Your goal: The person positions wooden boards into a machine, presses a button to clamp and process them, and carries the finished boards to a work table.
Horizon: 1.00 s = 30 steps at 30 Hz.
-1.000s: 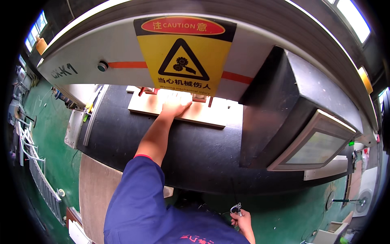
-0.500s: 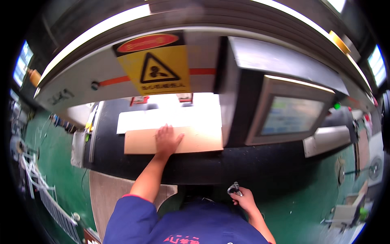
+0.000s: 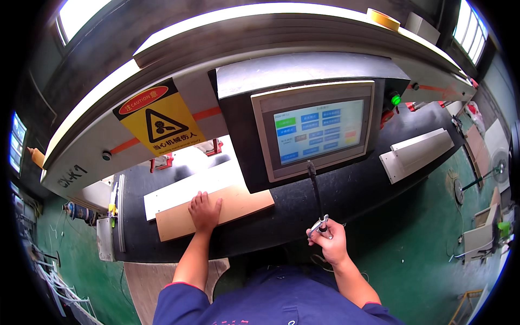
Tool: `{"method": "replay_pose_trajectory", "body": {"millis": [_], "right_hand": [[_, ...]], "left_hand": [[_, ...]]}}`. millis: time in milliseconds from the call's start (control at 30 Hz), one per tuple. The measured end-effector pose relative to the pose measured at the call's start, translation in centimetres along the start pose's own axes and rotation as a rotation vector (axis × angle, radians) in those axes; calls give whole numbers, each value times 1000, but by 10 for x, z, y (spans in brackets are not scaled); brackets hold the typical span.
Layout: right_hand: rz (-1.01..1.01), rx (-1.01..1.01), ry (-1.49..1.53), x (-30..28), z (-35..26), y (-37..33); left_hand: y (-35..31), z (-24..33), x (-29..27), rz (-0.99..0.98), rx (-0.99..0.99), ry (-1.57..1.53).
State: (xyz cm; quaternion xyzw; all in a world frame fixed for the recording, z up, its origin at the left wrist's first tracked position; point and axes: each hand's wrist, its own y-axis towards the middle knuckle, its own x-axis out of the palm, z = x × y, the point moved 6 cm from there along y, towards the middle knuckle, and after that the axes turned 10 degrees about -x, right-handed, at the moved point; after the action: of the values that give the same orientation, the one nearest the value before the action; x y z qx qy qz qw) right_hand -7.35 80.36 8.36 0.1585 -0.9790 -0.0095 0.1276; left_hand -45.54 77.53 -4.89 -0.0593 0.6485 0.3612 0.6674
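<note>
My left hand [image 3: 205, 212] lies flat with fingers spread on a tan board [image 3: 244, 209], its fingertips near the board's far edge. Just behind and partly under that board is a white board [image 3: 179, 190]. Both rest on the black machine bed [image 3: 292, 214]. My right hand [image 3: 331, 242] is closed around a silver air blow gun [image 3: 320, 224]. The gun's long black nozzle [image 3: 316, 192] points away from me, its tip overlapping the lower frame of the touchscreen [image 3: 322, 130] in this view. Whether the tip touches it, I cannot tell.
A grey machine beam [image 3: 92, 160] with a yellow warning sign [image 3: 161, 120] spans the bed. Two white boards [image 3: 417, 154] lie at the bed's right end. A glowing green button [image 3: 395, 99] sits beside the screen. At the far right stands a fan [image 3: 498, 162].
My view has turned to the right. The right hand has risen toward the touchscreen with the air blow gun, whose nozzle now shows. The left hand still rests on the tan board.
</note>
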Motion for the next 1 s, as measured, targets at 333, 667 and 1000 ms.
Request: {"method": "replay_pose_trajectory", "body": {"millis": [333,667,1000], "right_hand": [[126,17,54,4,-7,14],[162,-24,96,4,-1,11],[74,2,28,11,15,2]], "left_hand": [[-1,-1,1,41,0,11],[-1,-3,-2,26,-13,-10],[23,-6,7,3,49,-56]]}}
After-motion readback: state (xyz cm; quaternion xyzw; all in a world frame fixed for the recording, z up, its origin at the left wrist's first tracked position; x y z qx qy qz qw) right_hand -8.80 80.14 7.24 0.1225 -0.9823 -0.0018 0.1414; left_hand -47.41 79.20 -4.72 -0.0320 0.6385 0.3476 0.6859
